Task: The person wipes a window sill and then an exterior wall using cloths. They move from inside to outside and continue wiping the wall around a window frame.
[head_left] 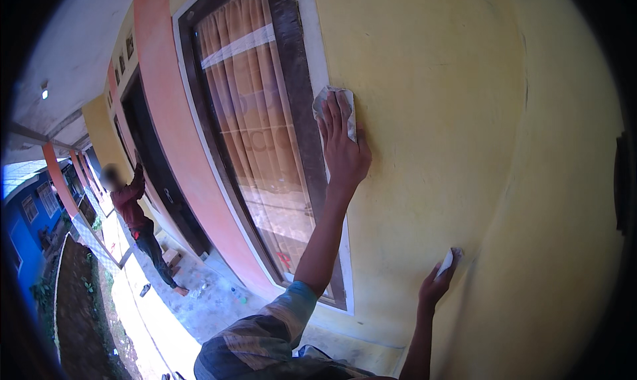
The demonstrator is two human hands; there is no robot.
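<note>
My left hand (343,144) is raised high, its fingers laid over a creased pale sheet of what looks like sandpaper (350,100). It presses the sheet against the white border beside the dark window frame (296,55), where the yellow wall (424,115) begins. Lower down on the right, my right hand (434,286) grips a smaller folded piece of sandpaper (446,263) close to the same wall. The side of either sheet that faces the wall is hidden.
A tall window with an orange-brown curtain (249,108) stands left of my arm. Along the porch, another person (136,211) reaches up to the wall near a dark door (159,161). Small items lie on the porch floor (215,294). A blue building (33,221) stands beyond.
</note>
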